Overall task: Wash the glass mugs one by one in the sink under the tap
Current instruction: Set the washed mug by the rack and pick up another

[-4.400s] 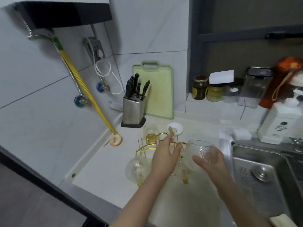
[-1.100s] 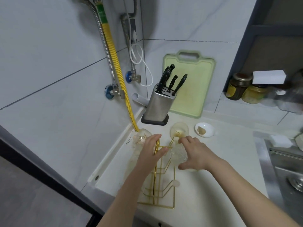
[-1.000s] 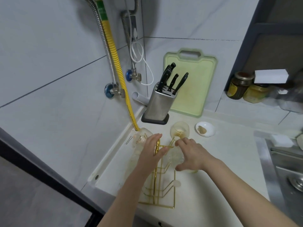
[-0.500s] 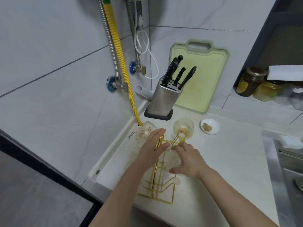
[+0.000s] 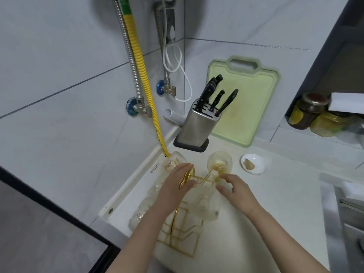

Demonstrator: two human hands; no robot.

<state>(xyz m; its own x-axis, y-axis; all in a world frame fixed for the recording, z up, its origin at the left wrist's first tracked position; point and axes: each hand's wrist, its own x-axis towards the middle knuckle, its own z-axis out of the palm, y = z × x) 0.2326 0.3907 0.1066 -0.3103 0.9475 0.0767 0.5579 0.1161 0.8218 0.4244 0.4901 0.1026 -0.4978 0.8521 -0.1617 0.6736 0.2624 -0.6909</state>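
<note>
Glass mugs (image 5: 204,201) hang on a gold wire rack (image 5: 183,221) at lower centre of the frame, well left of the sink (image 5: 352,223), whose steel edge shows only at the right border. The left hand (image 5: 177,186) grips the rack's top loop; the right hand (image 5: 234,189) has its fingers curled at a mug on the rack's right side, though whether they actually grasp it cannot be told through the clear glass. No tap or running water is in view, so washing is not under way here, and which mugs are clean cannot be judged. Another mug (image 5: 219,161) hangs at the rack's far end, beside a white dish (image 5: 254,163). The rack stands on a pale worktop (image 5: 285,194) set in a tiled corner. Above centre are a knife block (image 5: 199,127) and a green board (image 5: 246,103); a yellow hose (image 5: 145,83) runs down the wall at upper left, and jars (image 5: 307,111) sit at right.
</note>
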